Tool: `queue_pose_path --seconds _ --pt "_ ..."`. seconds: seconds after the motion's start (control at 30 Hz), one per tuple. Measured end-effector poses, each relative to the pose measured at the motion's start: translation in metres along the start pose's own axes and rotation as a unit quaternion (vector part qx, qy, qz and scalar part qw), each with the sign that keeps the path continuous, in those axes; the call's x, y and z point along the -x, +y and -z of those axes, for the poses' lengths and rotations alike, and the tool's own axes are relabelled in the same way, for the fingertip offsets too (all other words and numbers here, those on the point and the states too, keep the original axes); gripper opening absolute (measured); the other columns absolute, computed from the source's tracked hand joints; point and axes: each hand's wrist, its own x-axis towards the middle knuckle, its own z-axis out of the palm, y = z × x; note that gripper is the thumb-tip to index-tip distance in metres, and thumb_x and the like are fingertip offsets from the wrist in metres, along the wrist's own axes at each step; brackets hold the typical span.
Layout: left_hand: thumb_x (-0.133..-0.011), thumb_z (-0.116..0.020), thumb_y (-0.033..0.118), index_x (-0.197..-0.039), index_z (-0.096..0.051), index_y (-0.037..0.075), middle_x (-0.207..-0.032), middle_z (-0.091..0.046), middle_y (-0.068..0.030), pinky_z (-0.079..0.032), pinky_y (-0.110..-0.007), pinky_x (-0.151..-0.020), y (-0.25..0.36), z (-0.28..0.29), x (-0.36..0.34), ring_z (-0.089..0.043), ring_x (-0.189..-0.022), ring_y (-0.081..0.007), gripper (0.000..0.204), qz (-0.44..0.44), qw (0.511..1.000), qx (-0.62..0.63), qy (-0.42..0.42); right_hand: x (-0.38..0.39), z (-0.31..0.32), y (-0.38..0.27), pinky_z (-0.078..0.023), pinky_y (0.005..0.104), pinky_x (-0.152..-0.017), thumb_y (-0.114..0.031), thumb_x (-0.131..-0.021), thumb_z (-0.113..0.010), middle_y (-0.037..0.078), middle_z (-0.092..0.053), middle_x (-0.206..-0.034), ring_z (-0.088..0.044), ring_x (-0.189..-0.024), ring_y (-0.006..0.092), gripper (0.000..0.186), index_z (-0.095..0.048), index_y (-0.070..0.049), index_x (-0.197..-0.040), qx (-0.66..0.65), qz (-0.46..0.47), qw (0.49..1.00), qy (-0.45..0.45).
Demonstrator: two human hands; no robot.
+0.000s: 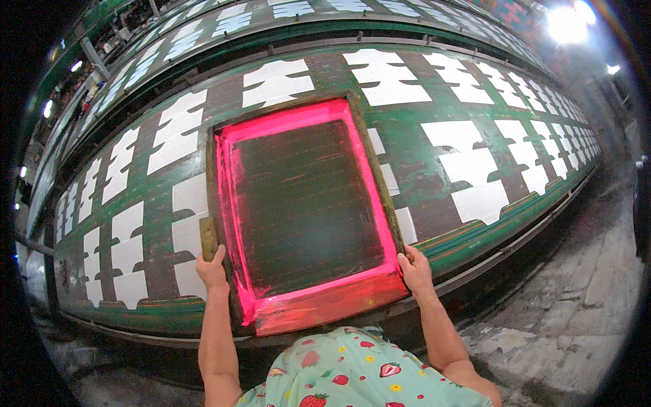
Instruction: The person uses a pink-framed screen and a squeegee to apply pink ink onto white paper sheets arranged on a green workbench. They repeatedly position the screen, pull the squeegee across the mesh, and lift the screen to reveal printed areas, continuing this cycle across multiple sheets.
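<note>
Pink-edged framed screen [305, 210] is gripped between left hand [212, 270] and right hand [416, 270].

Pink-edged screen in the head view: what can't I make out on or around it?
All in the head view:
- White pieces beside the pink-edged screen: partly covered by it.
- Some fingertips of the left hand and right hand: behind its edges.
- Strawberry-print garment: cut off by the lower edge.

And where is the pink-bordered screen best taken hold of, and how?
The screen is probably best gripped by its long side rails, near their lower ends, from the person's side: the shape is wide and flat, and left hand and right hand fit opposite edges.
</note>
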Motion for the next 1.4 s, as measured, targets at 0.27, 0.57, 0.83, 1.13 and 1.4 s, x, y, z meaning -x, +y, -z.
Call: queue_pose_path --seconds 0.27,0.57,0.83,1.13,1.4 --pt "-0.092 -0.090 0.012 -0.123 -0.071 -0.003 -0.111 -0.076 -0.0074 -0.055 -0.038 -0.090 0.011 -0.086 0.077 -0.070 -0.098 -0.0203 0.039 -0.002 1.000 0.007 -0.011 -0.035 0.086 0.049 -0.056 0.0400 -0.090 -0.023 -0.103 -0.075 0.012 -0.073 -0.106 -0.069 -0.098 0.0237 0.041 -0.074 -0.003 -0.139 -0.072 -0.032 0.997 0.010" --pt "-0.092 -0.089 0.012 -0.121 -0.072 -0.005 -0.111 -0.078 -0.0099 -0.055 -0.038 -0.090 0.030 -0.122 0.107 -0.071 -0.097 -0.0218 0.037 -0.025 1.000 -0.009 -0.001 -0.050 0.114 0.078 -0.056 0.0399 -0.091 -0.016 -0.104 -0.074 0.014 -0.070 -0.114 -0.069 -0.100 0.0247 0.042 -0.070 0.000 -0.142 -0.100 -0.046 0.994 -0.003" --pt "-0.090 -0.093 0.017 -0.116 -0.075 -0.004 -0.108 -0.078 -0.0123 -0.055 -0.040 -0.090 0.008 -0.129 0.098 -0.071 -0.097 -0.0234 0.038 -0.037 0.992 -0.119 0.023 0.010 0.125 0.000 -0.050 0.0525 -0.111 -0.018 -0.089 -0.085 0.019 -0.070 -0.129 -0.063 -0.127 0.0414 0.054 -0.071 -0.010 -0.141 0.185 0.268 0.945 0.032" --pt "-0.089 -0.092 0.028 -0.116 -0.074 -0.007 -0.109 -0.079 -0.0198 -0.055 -0.046 -0.092 0.006 -0.126 0.094 -0.074 -0.100 -0.0344 0.047 -0.033 0.992 -0.123 -0.007 0.066 0.068 -0.058 -0.053 0.0524 -0.109 -0.009 -0.087 -0.072 0.012 -0.069 -0.135 -0.066 -0.127 0.0380 0.049 -0.074 -0.012 -0.136 0.250 0.468 0.826 -0.188" --pt "-0.101 -0.076 0.039 -0.136 -0.068 -0.003 -0.127 -0.074 -0.0272 -0.053 -0.050 -0.105 -0.003 -0.119 0.101 -0.069 -0.120 -0.0437 0.054 -0.036 0.993 -0.116 -0.006 0.067 0.025 -0.107 -0.059 0.0494 -0.095 -0.007 -0.084 -0.070 0.013 -0.075 -0.118 -0.073 -0.109 0.0352 0.039 -0.078 -0.011 -0.123 0.333 0.432 0.812 -0.208"
